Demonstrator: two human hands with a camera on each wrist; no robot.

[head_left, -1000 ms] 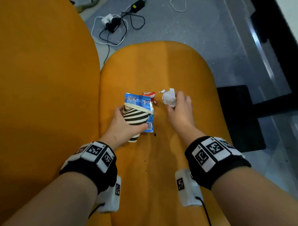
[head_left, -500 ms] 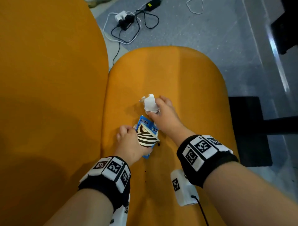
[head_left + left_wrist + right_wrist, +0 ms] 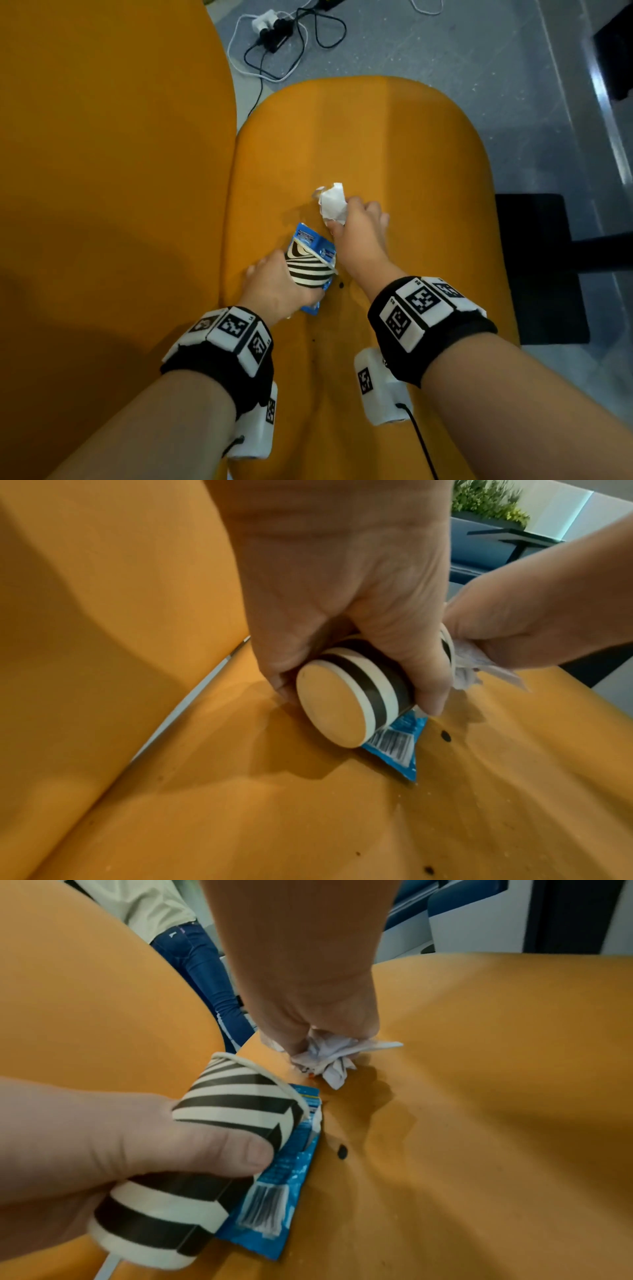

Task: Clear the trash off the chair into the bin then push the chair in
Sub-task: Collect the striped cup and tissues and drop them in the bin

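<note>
Holding: left hand [image 3: 274, 286] curls round the cup [image 3: 306, 270] and pinches the wrapper [image 3: 310, 240] against the cup's side.
Left grip: thumb over the cup wall, fingers under it; closed on cup and wrapper together.
Cup: black-and-white striped paper cup [image 3: 219, 1139], tilted on its side just above the seat [image 3: 394, 144].
Cup axis: long axis runs from the flat base [image 3: 337, 704], which faces back toward the wrist, to the rim [image 3: 260, 1074], which points away from the person toward the paper.
Wrapper: blue foil [image 3: 399, 744], flat along the cup, long axis the same way; its barcode end hangs below the base and touches the seat.
Right hand [image 3: 358, 234]: fingers clenched on a crumpled white paper [image 3: 332, 204], low over the middle of the seat.
Right grip: closed tight on the paper [image 3: 330, 1053]; loose corners stick out past the fingers.
Spacing: both hands [image 3: 534, 620] close together, the paper just beyond the cup's rim.
Seat: orange, with small dark specks [image 3: 342, 1151] beside the wrapper.
Backrest [image 3: 113, 171]: orange, to the left of the seat.
Floor [image 3: 445, 48]: grey, with cables [image 3: 291, 31] beyond the seat.
</note>
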